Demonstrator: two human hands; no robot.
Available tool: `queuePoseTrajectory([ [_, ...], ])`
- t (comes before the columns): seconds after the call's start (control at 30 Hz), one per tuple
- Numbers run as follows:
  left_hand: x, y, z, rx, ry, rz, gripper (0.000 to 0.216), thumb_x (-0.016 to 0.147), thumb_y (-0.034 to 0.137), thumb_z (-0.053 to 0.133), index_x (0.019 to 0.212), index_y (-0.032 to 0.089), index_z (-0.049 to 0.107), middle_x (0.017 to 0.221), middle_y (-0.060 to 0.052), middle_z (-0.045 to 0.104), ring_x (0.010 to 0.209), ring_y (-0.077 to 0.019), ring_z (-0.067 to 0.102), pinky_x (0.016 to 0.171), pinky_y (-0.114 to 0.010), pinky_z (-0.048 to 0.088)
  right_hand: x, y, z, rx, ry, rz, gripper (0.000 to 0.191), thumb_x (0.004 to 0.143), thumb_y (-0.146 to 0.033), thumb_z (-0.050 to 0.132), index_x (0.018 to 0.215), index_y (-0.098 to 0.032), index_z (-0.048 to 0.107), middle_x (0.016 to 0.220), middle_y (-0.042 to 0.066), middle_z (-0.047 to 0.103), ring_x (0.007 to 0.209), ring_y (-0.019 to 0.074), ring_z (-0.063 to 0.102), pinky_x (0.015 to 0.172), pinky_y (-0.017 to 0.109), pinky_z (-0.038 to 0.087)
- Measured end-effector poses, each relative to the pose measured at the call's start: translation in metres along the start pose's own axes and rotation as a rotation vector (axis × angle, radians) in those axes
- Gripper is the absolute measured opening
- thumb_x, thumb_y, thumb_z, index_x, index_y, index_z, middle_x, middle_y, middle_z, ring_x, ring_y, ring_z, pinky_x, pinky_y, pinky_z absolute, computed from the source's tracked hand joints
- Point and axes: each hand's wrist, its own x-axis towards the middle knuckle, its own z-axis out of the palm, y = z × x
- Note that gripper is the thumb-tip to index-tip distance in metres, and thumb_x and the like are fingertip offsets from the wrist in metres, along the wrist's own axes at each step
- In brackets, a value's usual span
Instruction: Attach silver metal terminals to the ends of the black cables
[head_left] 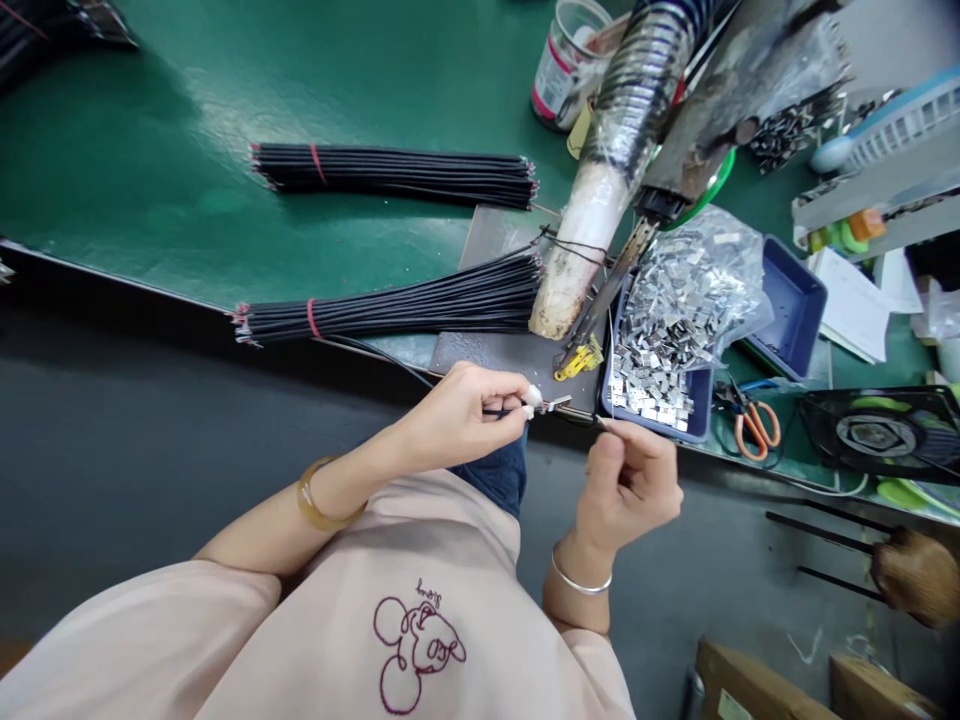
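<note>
My left hand [487,410] pinches a black cable [493,411] just above the lap, with white covers on the thumb and index fingertips. At the cable's end, a small silvery metal connector [557,403] sticks out to the right. My right hand [634,475] is closed in a pinch at the table edge, a short gap from the connector. Its fingertips hold something thin and pale, apparently a thin wire [612,375] rising past the blue tray. Above both hands, a clamped soldering iron [611,285] points down at a yellow piece [581,358].
Two bundles of black cables [397,175] lie on the green table [187,130]. A fume hose [592,215] hangs beside the iron. Right of it are a blue tray [701,405] of metal connectors, orange-handled pliers [757,430] and a fan [874,432]. Boxes [750,685] stand on the floor.
</note>
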Motion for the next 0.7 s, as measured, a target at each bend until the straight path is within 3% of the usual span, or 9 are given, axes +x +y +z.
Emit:
queuePoseTrajectory([
  [0.13,-0.001,-0.003,0.002,0.015,-0.015,0.009,0.014,0.082,0.01,0.054,0.081,0.01,0.068,0.058,0.007,0.035,0.055,-0.0057,0.028,0.05,-0.02,0.024,-0.002,-0.003,0.004,-0.162,-0.248,-0.226,0.015,0.091,-0.023,0.072,0.105,-0.023,0.068,0.059,-0.008,0.058,0.045,0.0052,0.046,0.051,0.021,0.039],
  [0.23,-0.002,-0.004,0.002,0.015,-0.033,0.003,0.013,0.082,0.01,0.054,0.082,0.01,0.067,0.059,0.008,0.034,0.055,-0.0055,0.027,0.05,-0.019,0.024,-0.002,-0.001,0.014,-0.178,-0.244,-0.272,0.005,0.094,-0.017,0.066,0.097,-0.021,0.065,0.065,-0.005,0.064,0.048,0.0049,0.05,0.054,0.021,0.039],
  [0.3,-0.001,-0.004,0.003,-0.002,-0.034,-0.012,0.011,0.084,0.011,0.057,0.083,0.01,0.068,0.059,0.008,0.035,0.055,-0.0054,0.028,0.05,-0.019,0.024,-0.003,0.001,0.018,-0.096,-0.252,-0.145,0.003,0.096,-0.018,0.062,0.094,-0.02,0.062,0.068,-0.004,0.064,0.049,0.005,0.051,0.053,0.02,0.04],
  [0.43,0.001,-0.005,0.005,-0.073,-0.014,0.002,0.011,0.086,0.021,0.065,0.082,0.011,0.069,0.063,0.004,0.051,0.059,-0.0061,0.038,0.054,-0.018,0.032,-0.001,0.003,0.016,0.301,-0.404,0.254,0.015,0.1,-0.027,0.057,0.086,-0.021,0.055,0.061,-0.008,0.053,0.049,0.006,0.05,0.048,0.018,0.039],
  [0.47,0.002,-0.005,0.005,-0.103,-0.003,-0.006,0.014,0.088,0.023,0.065,0.08,0.011,0.069,0.064,0.003,0.054,0.059,-0.0065,0.041,0.055,-0.018,0.034,0.001,0.003,0.014,0.368,-0.371,0.315,0.017,0.099,-0.029,0.058,0.084,-0.021,0.054,0.059,-0.008,0.051,0.048,0.006,0.049,0.046,0.018,0.037],
  [0.53,0.005,-0.008,0.005,-0.173,-0.005,-0.061,0.02,0.089,0.025,0.062,0.077,0.011,0.067,0.061,0.002,0.056,0.058,-0.0071,0.045,0.056,-0.019,0.036,0.006,0.002,0.009,0.414,-0.182,0.342,0.017,0.097,-0.03,0.062,0.083,-0.02,0.056,0.057,-0.009,0.048,0.045,0.0055,0.045,0.044,0.018,0.033],
  [0.63,0.009,-0.013,0.005,-0.256,-0.055,-0.153,0.025,0.09,0.029,0.06,0.073,0.011,0.064,0.055,0.002,0.051,0.053,-0.007,0.042,0.052,-0.02,0.033,0.012,0.001,0.003,0.393,0.107,0.231,0.007,0.094,-0.027,0.064,0.096,-0.02,0.062,0.055,-0.01,0.048,0.043,0.006,0.045,0.043,0.019,0.035],
  [0.7,0.011,-0.017,0.005,-0.275,-0.044,-0.165,0.025,0.088,0.031,0.062,0.073,0.011,0.065,0.056,0.003,0.047,0.053,-0.0068,0.038,0.05,-0.02,0.029,0.011,0.0,0.002,0.354,0.151,0.18,0.011,0.095,-0.023,0.062,0.105,-0.021,0.062,0.057,-0.009,0.055,0.041,0.0069,0.049,0.042,0.02,0.037],
])
